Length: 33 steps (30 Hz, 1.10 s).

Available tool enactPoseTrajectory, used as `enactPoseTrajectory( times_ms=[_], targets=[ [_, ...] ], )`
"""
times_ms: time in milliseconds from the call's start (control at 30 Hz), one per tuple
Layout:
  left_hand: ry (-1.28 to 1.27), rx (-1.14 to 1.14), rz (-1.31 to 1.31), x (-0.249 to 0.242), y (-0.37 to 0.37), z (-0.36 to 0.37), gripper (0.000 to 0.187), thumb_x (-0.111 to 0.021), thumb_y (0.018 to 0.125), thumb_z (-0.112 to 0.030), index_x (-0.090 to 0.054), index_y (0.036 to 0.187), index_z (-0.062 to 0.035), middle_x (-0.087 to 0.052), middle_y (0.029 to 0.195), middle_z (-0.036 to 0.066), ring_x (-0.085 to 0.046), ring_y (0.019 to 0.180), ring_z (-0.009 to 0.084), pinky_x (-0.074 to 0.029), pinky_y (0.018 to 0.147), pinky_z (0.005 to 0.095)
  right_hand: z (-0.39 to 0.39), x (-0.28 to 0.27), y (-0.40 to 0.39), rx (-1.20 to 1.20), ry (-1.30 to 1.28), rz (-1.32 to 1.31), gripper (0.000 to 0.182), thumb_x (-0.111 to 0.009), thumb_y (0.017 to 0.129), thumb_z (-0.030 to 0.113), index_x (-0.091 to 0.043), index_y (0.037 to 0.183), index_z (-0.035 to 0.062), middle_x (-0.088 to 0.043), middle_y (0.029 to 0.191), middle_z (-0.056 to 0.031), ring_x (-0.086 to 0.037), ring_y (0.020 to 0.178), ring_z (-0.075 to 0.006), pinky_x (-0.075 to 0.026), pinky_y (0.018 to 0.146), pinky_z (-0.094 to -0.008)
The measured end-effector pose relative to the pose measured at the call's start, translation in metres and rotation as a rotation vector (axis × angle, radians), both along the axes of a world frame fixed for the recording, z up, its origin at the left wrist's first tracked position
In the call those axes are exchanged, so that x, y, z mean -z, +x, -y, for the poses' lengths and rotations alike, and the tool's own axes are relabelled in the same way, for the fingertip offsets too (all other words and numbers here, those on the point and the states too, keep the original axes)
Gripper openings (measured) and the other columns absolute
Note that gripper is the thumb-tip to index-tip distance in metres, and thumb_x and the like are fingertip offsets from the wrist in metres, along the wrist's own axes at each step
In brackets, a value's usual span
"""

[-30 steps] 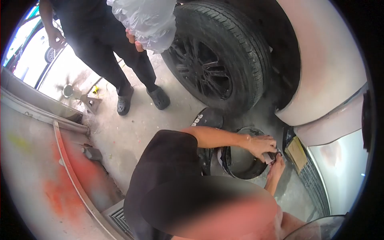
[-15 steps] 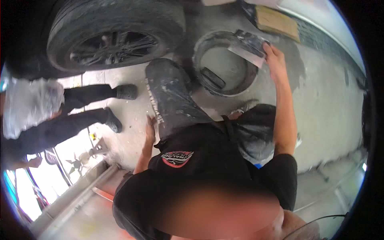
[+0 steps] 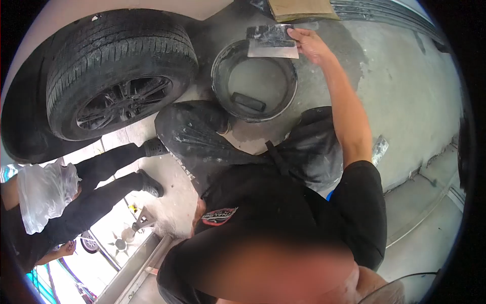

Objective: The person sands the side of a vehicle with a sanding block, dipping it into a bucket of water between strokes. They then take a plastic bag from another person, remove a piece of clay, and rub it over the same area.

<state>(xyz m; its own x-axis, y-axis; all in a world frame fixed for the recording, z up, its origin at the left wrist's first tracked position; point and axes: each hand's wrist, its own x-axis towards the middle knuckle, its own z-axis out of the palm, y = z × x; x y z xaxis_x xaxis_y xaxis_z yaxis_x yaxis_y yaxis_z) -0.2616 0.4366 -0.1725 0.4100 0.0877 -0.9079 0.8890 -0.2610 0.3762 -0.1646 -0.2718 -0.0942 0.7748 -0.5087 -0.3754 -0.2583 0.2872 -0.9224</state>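
In my right hand (image 3: 310, 44) I grip the edge of a dark, smeared sanding block (image 3: 271, 36) with a pale sheet, which looks like sandpaper, below it. I hold it over the far rim of a round black tub (image 3: 216, 83) with cloudy grey water (image 3: 258, 78) in it. A second dark block (image 3: 248, 102) lies in the tub's near side. Of my left hand (image 3: 199, 210), only a bit of skin shows beside my shirt, and its fingers are hidden.
A car wheel (image 3: 121, 101) stands left of the tub. A person in dark trousers (image 3: 109, 164), holding a clear plastic bag (image 3: 48, 192), is at the left. Flat cardboard (image 3: 304, 9) lies beyond the tub, by a ribbed dark strip (image 3: 385, 15). A metal stand (image 3: 144, 219) is at lower left.
My right hand has moved left in view with the block, which now lies level. My left hand has drawn back toward my body. The whole view has shifted, showing more of the wheel.
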Motion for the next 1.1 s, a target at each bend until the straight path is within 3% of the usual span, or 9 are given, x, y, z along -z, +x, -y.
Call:
enactPoseTrajectory(
  times_ms=[167, 267, 400, 533, 667, 867, 967, 1033, 1100],
  targets=[
    [0.022, -0.01, 0.03, -0.006, 0.012, -0.006, 0.072, -0.042, 0.103, -0.058, -0.055, 0.137, 0.0043, -0.061, 0.131, 0.024, -0.053, 0.131, 0.0306, -0.04, 0.11, 0.0374, 0.033, -0.007, 0.017, 0.243, 0.125, 0.228, 0.029, -0.069, 0.097, 0.029, -0.068, 0.104, 0.0007, -0.071, 0.093, -0.0043, -0.067, 0.085, -0.0154, -0.054, 0.075, -0.0325],
    [0.029, 0.021, 0.046, -0.007, 0.021, -0.003, 0.072, -0.042, 0.103, -0.059, -0.056, 0.135, 0.0043, -0.062, 0.129, 0.024, -0.054, 0.13, 0.0306, -0.041, 0.109, 0.0375, 0.075, 0.028, 0.039, 0.469, -0.149, 0.079, 0.031, -0.07, 0.095, 0.027, -0.071, 0.101, -0.0032, -0.072, 0.087, -0.0063, -0.069, 0.081, -0.0181, -0.054, 0.074, -0.0357],
    [0.015, 0.045, 0.06, -0.002, 0.02, 0.009, 0.073, -0.042, 0.103, -0.06, -0.058, 0.133, 0.0042, -0.063, 0.127, 0.024, -0.055, 0.128, 0.0307, -0.042, 0.108, 0.0376, 0.087, 0.016, 0.046, 0.751, -0.899, 0.013, 0.05, -0.073, 0.09, 0.037, -0.07, 0.115, -0.0059, -0.074, 0.097, -0.0219, -0.071, 0.089, -0.0363, -0.054, 0.084, -0.0452],
    [0.008, 0.079, 0.081, 0.001, 0.011, 0.028, 0.074, -0.042, 0.102, -0.061, -0.061, 0.131, 0.0041, -0.064, 0.125, 0.024, -0.057, 0.127, 0.0308, -0.043, 0.107, 0.0377, 0.095, 0.001, 0.039, 0.793, -1.526, -0.353, 0.056, -0.067, 0.091, 0.046, -0.067, 0.126, 0.0014, -0.071, 0.107, -0.0235, -0.065, 0.107, -0.0382, -0.047, 0.099, -0.0493],
    [0.101, 0.139, 0.2, -0.022, -0.004, 0.047, 0.075, -0.042, 0.102, -0.063, -0.063, 0.129, 0.0041, -0.066, 0.122, 0.025, -0.058, 0.125, 0.0309, -0.044, 0.106, 0.0377, 0.073, -0.023, 0.038, 0.706, -1.722, -0.429, 0.05, -0.069, 0.092, 0.043, -0.067, 0.125, 0.005, -0.063, 0.123, -0.0251, -0.056, 0.119, -0.0396, -0.046, 0.101, -0.0505],
    [0.305, 0.486, 0.358, -0.097, 0.008, 0.079, 0.076, -0.042, 0.101, -0.064, -0.066, 0.125, 0.004, -0.067, 0.119, 0.025, -0.06, 0.123, 0.031, -0.045, 0.105, 0.0379, -0.026, -0.039, 0.042, 0.219, -1.566, 0.236, 0.038, -0.061, 0.1, 0.023, -0.063, 0.127, -0.0039, -0.052, 0.134, -0.03, -0.055, 0.12, -0.0453, -0.049, 0.097, -0.0505],
    [0.289, 0.883, 0.478, -0.143, 0.032, 0.076, 0.076, -0.04, 0.101, -0.066, -0.074, 0.096, 0.0015, -0.072, 0.096, 0.021, -0.068, 0.103, 0.0332, -0.052, 0.09, 0.0441, -0.051, -0.028, 0.032, -0.075, -1.581, 0.287, 0.032, -0.06, 0.099, 0.016, -0.064, 0.121, -0.0074, -0.055, 0.129, -0.0315, -0.057, 0.118, -0.0459, -0.049, 0.097, -0.0485],
    [-0.05, 0.19, 0.343, -0.104, 0.025, 0.058, 0.073, -0.042, 0.1, -0.065, -0.073, 0.093, 0.0, -0.072, 0.093, 0.019, -0.069, 0.096, 0.032, -0.053, 0.085, 0.0446, -0.058, -0.029, 0.027, -0.127, -1.622, 0.342, 0.029, -0.06, 0.099, 0.014, -0.064, 0.116, -0.0086, -0.058, 0.124, -0.0314, -0.059, 0.114, -0.0468, -0.05, 0.094, -0.0479],
    [-0.022, -0.015, 0.368, -0.008, 0.026, 0.033, 0.071, -0.044, 0.1, -0.065, -0.074, 0.097, -0.0008, -0.073, 0.095, 0.019, -0.069, 0.094, 0.03, -0.054, 0.085, 0.0432, -0.059, -0.031, 0.025, -0.121, -1.497, 0.387, 0.027, -0.059, 0.098, 0.013, -0.065, 0.113, -0.0089, -0.061, 0.118, -0.0302, -0.06, 0.109, -0.0472, -0.05, 0.091, -0.0479]
  ],
)
